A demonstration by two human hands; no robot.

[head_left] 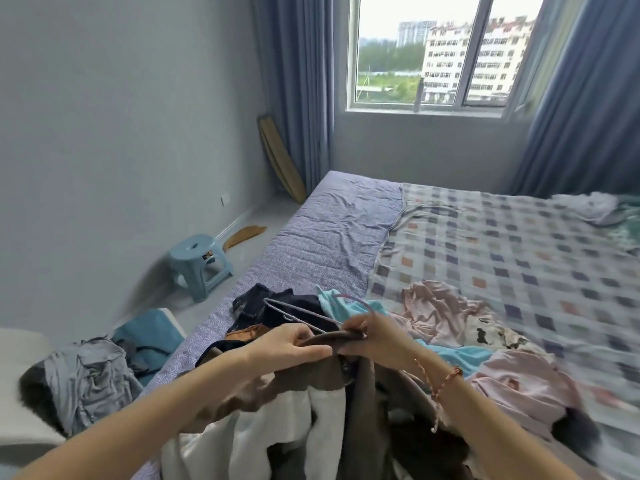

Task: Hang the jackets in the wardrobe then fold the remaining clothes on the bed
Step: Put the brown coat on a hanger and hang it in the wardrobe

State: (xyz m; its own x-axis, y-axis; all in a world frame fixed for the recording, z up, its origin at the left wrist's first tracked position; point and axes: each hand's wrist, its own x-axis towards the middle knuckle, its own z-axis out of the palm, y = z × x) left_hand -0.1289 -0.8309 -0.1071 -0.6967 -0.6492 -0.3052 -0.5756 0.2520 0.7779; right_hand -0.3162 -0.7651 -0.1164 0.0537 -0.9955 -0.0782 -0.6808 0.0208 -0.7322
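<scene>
Head view: at lower centre of the frame the left hand (294, 344) curls its fingers round the collar of a brown jacket (360, 393), which hangs below both hands over the near edge of the bed (329, 230). Just right of it, the right hand (375, 337) pinches a pale wire hanger (301, 310) at the same collar; the hanger slants up and left. Behind the hands, pink clothes (440, 306), a turquoise garment (464, 360) and dark clothes (252, 299) lie crumpled on the bed. A blue stool (201, 261) stands on the floor at left.
</scene>
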